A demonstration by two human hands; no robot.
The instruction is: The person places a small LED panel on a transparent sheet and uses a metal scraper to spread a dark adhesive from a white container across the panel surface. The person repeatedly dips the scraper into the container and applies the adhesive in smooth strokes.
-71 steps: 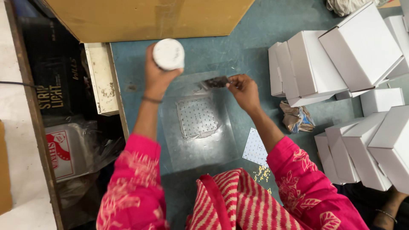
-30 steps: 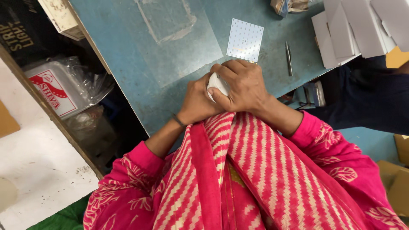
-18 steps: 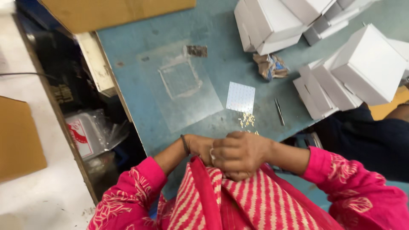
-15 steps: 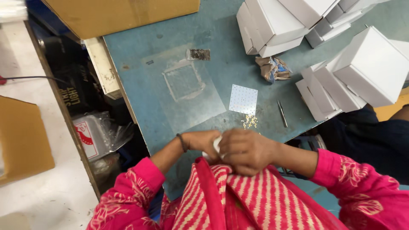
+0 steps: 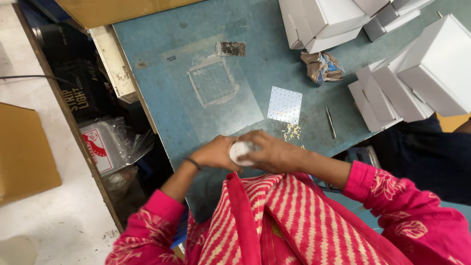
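**Both hands closed round a small white round piece at the near edge of the table**

We are taking the white dotted square plate (image 5: 284, 104) as our landmark. Nearer the person than the plate, at the near edge of the blue table (image 5: 162, 44), we are seeing the left hand (image 5: 215, 153) and the right hand (image 5: 272, 154) meeting. Both are wrapping a small white round piece (image 5: 240, 151); only part of it is showing between the fingers. The left hand is gripping from its side, the right hand is curling over the top.

Just below the plate a scatter of tiny pale bits (image 5: 293, 131) is lying on the table. Right of the plate a thin metal tool (image 5: 331, 122) is lying flat. Left of the plate a clear sheet with a square outline (image 5: 213, 83) is lying taped down. Beyond the plate a crumpled wrapper (image 5: 321, 66) is sitting, and beyond and to the right of it white cartons (image 5: 417, 73) are piling up.
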